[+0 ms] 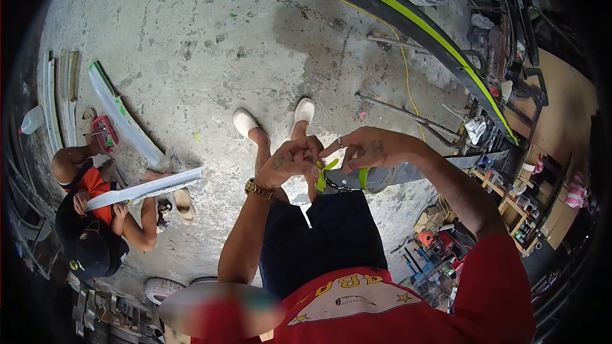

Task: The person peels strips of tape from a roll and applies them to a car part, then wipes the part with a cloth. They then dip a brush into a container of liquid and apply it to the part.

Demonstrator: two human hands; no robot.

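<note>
My left hand, with a watch at the wrist, has its thumb and fingers pinched on a thin strip of green tape. Close against it is my right hand, a ring on one finger, its fingers bent. Its fingertips meet those of my left hand near the tape; what they hold is too small to tell. Below my hands lies a long grey panel with a green band around it. A dark chain-like edge and a round shape show beside the band.
A long black strip with a green stripe curves across the upper right. On the left, a co-worker sits holding a pale strip. More strips lie on the floor nearby. Shelves and tools crowd the right.
</note>
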